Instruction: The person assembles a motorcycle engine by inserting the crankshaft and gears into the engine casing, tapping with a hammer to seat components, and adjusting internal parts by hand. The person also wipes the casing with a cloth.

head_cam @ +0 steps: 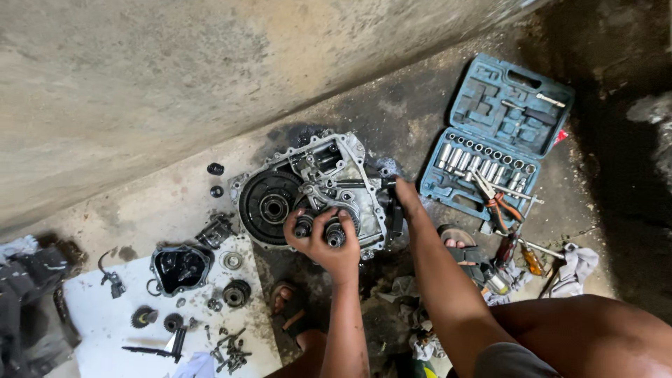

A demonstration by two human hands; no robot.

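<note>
- I take the open gearbox housing lying flat on the concrete floor as my landmark; it sits close to the foot of the wall, its open face up, I judge so the gears stay seated.
- My left hand rests on the housing's near edge, fingers curled around the two gear shafts standing upright in the case, gripping them together.
- My right hand is at the housing's right rim, against a dark part on that edge; its fingers are turned away, so I cannot tell whether they clasp it or only press on it. I judge it steadies the case.
- Left of the housing, a white sheet carries a dark cover, loose gears and bolts, kept off the dirty floor.
- Right of the housing, an open blue socket case lies with pliers across its near edge, within reach.
- Sandalled feet and rags crowd the housing's near side; the freest floor lies between housing and wall, and beyond the socket case.
</note>
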